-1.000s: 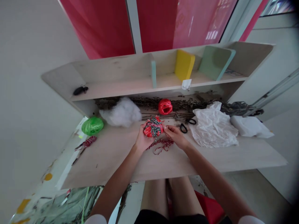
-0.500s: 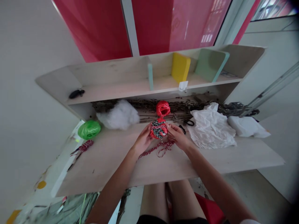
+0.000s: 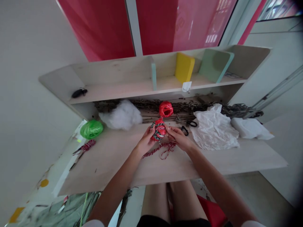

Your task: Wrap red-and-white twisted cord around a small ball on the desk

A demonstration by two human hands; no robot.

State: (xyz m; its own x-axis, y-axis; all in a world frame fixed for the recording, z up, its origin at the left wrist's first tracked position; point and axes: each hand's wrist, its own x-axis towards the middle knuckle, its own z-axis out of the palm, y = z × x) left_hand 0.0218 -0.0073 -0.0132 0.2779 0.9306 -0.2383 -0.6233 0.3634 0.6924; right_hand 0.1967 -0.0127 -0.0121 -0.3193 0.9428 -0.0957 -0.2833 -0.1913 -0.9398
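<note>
A red bundle (image 3: 159, 130) wound with black-and-white cord is held above the desk. My left hand (image 3: 145, 142) grips its left side, thumb across the front. At its right edge, the fingers of my right hand (image 3: 178, 138) are closed in a pinch; whether they hold cord or the bundle itself is hard to see. Just beyond lies a ball of red plastic twine (image 3: 166, 109), with a red strand reaching toward the bundle. Red-and-white cord (image 3: 168, 148) trails on the desk below both hands. Black scissor handles (image 3: 191, 124) lie right of my right hand.
White stuffing (image 3: 124, 116) and a green twine ball (image 3: 91, 129) lie left, near a wound red-and-white cord (image 3: 88, 145). Crumpled white paper (image 3: 214, 130) is on the right. Dried stalks (image 3: 182, 108) lie under the shelf (image 3: 123, 94). The desk's front edge is close to my legs.
The bundle has turned and shifted slightly left, showing more red on its front. My right fingers have moved from its front to its right edge. The view has shifted a little.
</note>
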